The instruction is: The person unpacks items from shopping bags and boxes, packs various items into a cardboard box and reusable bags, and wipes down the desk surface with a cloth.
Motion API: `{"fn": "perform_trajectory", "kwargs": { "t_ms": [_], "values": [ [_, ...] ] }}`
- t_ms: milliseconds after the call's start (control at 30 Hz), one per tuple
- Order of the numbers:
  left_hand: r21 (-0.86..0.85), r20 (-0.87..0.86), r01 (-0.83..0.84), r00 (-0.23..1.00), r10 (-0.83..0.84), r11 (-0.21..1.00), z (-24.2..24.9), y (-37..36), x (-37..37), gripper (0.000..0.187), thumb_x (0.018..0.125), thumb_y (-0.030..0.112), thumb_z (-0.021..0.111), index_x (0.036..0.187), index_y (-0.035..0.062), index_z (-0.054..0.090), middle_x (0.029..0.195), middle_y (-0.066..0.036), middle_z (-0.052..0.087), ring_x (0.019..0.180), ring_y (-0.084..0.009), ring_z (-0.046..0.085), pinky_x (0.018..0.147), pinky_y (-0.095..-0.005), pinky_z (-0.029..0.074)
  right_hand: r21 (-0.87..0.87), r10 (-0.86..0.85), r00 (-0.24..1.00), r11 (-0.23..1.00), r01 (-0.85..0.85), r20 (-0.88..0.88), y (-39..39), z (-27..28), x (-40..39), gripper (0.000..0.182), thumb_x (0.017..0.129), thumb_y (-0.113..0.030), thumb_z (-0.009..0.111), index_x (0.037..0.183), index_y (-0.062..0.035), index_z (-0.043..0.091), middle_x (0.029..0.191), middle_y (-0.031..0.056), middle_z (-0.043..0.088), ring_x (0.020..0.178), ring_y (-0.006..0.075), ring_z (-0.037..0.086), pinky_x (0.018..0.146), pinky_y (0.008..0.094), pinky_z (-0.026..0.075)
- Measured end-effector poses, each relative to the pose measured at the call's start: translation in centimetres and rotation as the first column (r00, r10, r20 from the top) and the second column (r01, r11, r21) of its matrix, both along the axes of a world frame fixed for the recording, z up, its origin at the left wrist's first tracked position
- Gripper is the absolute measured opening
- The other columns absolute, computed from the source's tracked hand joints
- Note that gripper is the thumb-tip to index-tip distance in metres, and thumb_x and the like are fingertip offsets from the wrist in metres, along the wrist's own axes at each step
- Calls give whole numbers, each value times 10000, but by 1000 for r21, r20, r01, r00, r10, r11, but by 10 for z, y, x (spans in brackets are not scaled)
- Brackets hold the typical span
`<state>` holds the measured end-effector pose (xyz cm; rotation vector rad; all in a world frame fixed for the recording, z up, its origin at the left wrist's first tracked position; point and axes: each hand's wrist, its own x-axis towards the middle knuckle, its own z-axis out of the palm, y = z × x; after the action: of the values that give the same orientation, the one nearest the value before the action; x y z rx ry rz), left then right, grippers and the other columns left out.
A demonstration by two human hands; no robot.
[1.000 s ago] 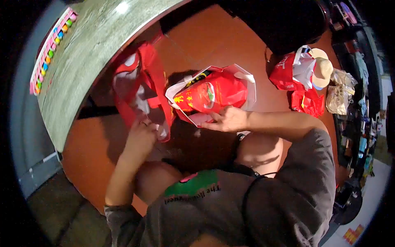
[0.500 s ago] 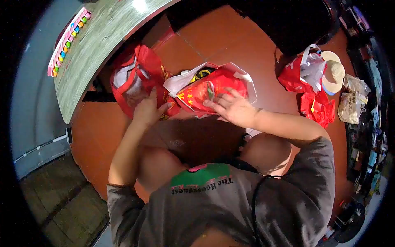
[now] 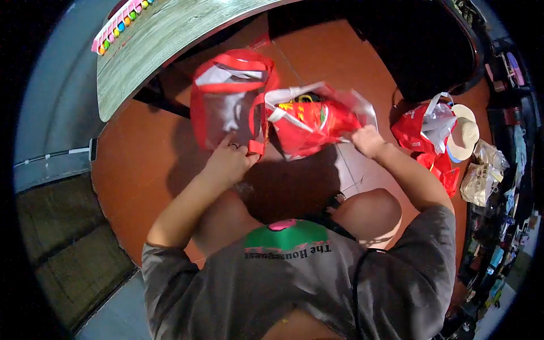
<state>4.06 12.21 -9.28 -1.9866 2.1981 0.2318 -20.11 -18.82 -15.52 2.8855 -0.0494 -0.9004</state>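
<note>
In front of me on the floor are two bags, side by side. The left one is a red tote bag (image 3: 199, 116) with red handles and a greyish, shiny panel. My left hand (image 3: 229, 161), a ring on one finger, is closed on its near edge. Beside it is a red-and-white shopping bag (image 3: 300, 136), tilted, with yellow print and something black and yellow showing at its mouth. My right hand (image 3: 368, 140) is closed on this bag's right edge; the fingertips are partly hidden.
A grey wooden table (image 3: 164, 42) curves along the upper left, bearing a row of coloured balls (image 3: 122, 25). To the right stand another red bag (image 3: 411, 127), a straw hat (image 3: 466, 133), a crumpled red bag (image 3: 441, 170) and a beige bag (image 3: 477, 182). Cluttered shelves line the far right.
My left hand has taken hold of the tote bag, which now stands more upright. My right hand has moved from the shopping bag's front to its right edge. The camera view has shifted.
</note>
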Motion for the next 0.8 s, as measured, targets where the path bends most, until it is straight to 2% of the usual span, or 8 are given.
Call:
{"fn": "perform_trajectory", "kwargs": {
  "t_ms": [100, 267, 367, 467, 567, 667, 767, 800],
  "values": [
    [-84, -4, 59, 998, -60, 995, 7, -5, 0, 261, 764, 136, 491, 1002, 105, 594, 794, -107, 594, 783, -249, 613, 884, -433, 421, 61, -162, 867, 987, 152, 470, -14, 55, -15, 370, 749, -93, 497, 1099, -175, 584, 761, 126, 635, 698, 272, 635, 613, 391, 502],
    [-312, 116, 301, 953, -279, 901, 9, -40, -4, 209, 739, 180, 515, 878, 67, 624, 775, -86, 572, 784, -260, 601, 871, -410, 428, 120, -407, 633, 887, 446, 659, -47, 169, -72, 342, 696, -78, 615, 1034, -132, 615, 777, 167, 615, 701, 343, 601, 609, 410, 482],
    [-274, 124, 398, 917, -379, 875, 17, -73, -13, 228, 741, 179, 508, 903, 60, 614, 846, -98, 569, 859, -258, 585, 878, -389, 427, 446, -660, 248, 693, 567, 709, -44, 233, -112, 122, 746, -45, 629, 865, -53, 657, 752, 89, 640, 660, 160, 599, 626, 296, 457],
    [-323, 153, 492, 870, -469, 808, 25, -102, -21, 209, 749, 166, 498, 888, 62, 615, 882, -113, 578, 847, -263, 592, 875, -382, 432, 393, -551, 206, 767, 508, 809, -66, 286, -176, 112, 808, 4, 569, 890, 42, 634, 852, 54, 646, 815, 113, 586, 731, 245, 456],
    [-416, 160, 532, 841, -517, 737, 24, -123, -30, 204, 751, 179, 498, 876, 79, 625, 878, -101, 588, 818, -254, 598, 857, -380, 439, 504, -570, -1, 726, 467, 822, -94, 312, -234, 157, 821, -33, 563, 929, 61, 629, 896, 67, 649, 849, 130, 590, 763, 259, 458],
    [-157, 145, 588, 808, -571, 793, 23, -139, -38, 248, 756, 203, 490, 946, 114, 623, 875, -95, 594, 791, -242, 601, 833, -374, 447, 727, -706, -239, 544, 419, 666, -84, 309, -213, 223, 826, -77, 540, 993, 33, 637, 884, 38, 638, 818, 111, 568, 727, 239, 440],
    [-442, 169, 585, 799, -577, 680, -7, -144, -33, 244, 782, 228, 476, 975, 162, 610, 816, -97, 609, 699, -194, 617, 625, -314, 431, 883, -868, -224, 380, 276, 444, -93, 265, -192, 228, 798, -54, 580, 1015, -2, 626, 883, 33, 632, 775, 113, 574, 700, 242, 446],
    [-244, 108, 526, 850, -516, 815, -16, -147, -34, 278, 807, 220, 451, 1052, 190, 578, 886, -99, 611, 734, -208, 621, 645, -328, 451, 916, -903, -234, 294, 274, 360, -78, 255, -170, 222, 813, -61, 567, 1022, 2, 610, 900, 33, 626, 786, 126, 584, 704, 249, 455]
  ]
}}
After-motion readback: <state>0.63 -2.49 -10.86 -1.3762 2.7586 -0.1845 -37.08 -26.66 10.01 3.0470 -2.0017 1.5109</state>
